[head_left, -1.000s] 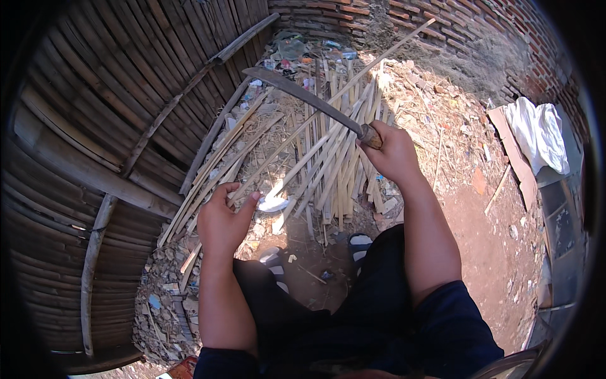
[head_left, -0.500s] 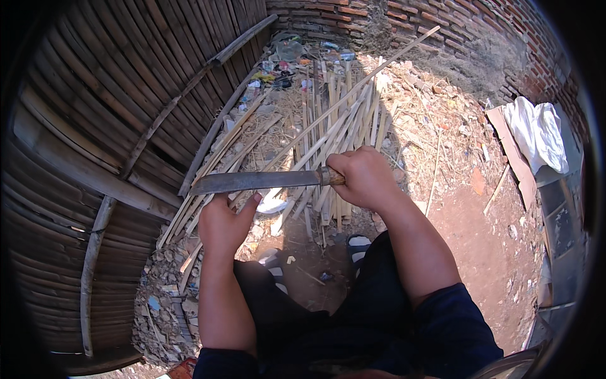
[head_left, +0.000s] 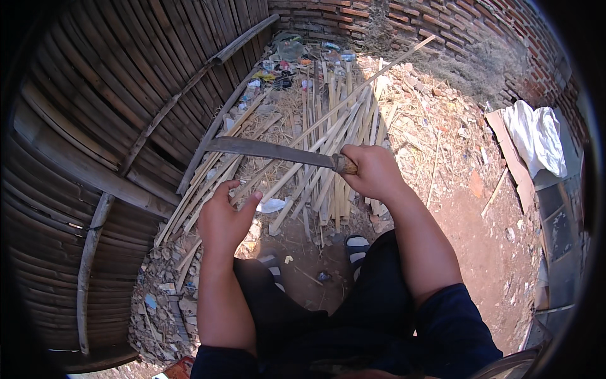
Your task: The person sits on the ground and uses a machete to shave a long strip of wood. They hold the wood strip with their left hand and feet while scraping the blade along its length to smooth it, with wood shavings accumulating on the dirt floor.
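My right hand is closed round the wooden handle of a machete. Its long dark blade points left, above and beyond my left hand and apart from it. A long pale bamboo strip slants from my left hand up toward the brick wall. My left thumb and fingers hold its near end, though the grip is partly hidden. Under the strip and blade, a pile of similar bamboo strips lies on the ground.
A dark slatted wall runs along the left, with a brick wall at the back. White cloth and a brown board are at the right. Rubble and litter cover the ground near the slatted wall.
The machete blade has lifted away from my left hand, its tip moving up and farther off. My right hand has shifted slightly right, and the strip's far end sits a little lower.
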`<state>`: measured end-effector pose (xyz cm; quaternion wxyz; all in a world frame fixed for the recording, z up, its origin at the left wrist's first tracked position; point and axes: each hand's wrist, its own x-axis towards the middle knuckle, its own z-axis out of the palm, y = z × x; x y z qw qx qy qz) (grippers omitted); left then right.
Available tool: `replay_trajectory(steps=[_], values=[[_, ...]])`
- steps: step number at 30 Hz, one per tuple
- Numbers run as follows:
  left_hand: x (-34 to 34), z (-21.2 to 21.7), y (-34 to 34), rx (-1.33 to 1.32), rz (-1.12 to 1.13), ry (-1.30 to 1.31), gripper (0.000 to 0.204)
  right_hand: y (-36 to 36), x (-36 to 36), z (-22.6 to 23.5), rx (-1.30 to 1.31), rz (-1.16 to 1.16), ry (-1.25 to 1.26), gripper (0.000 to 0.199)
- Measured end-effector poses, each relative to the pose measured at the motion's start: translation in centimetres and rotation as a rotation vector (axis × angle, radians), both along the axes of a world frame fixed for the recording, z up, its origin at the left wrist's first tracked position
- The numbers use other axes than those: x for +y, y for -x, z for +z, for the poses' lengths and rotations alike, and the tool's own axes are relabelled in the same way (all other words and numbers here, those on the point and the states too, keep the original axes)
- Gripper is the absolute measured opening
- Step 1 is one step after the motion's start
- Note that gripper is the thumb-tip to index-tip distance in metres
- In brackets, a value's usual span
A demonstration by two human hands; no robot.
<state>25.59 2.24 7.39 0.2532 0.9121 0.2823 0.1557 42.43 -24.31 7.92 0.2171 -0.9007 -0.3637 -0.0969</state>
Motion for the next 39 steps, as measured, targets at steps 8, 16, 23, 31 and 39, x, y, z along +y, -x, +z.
replay_trajectory(steps=[8,16,23,31,39], values=[[0.4,0.1,0.7,-0.037,-0.007,-0.003,0.067,-1.3,-1.3,1.9,0.107,-0.201,-0.09,0.022],[0.4,-0.2,0.1,-0.06,0.01,0.01,0.067,-2.8,-3.2,0.8,0.188,-0.347,-0.305,0.031],[0.3,-0.2,-0.1,0.023,-0.004,0.046,0.06,1.1,0.5,0.8,-0.021,0.143,0.022,0.019],[0.6,0.1,0.4,-0.037,-0.011,0.057,0.064,-4.1,-3.2,0.2,0.287,-0.405,-0.369,0.035],[-0.1,-0.2,-0.2,-0.045,-0.027,0.119,0.061,-1.3,-1.5,0.1,0.1,-0.083,-0.166,0.025]])
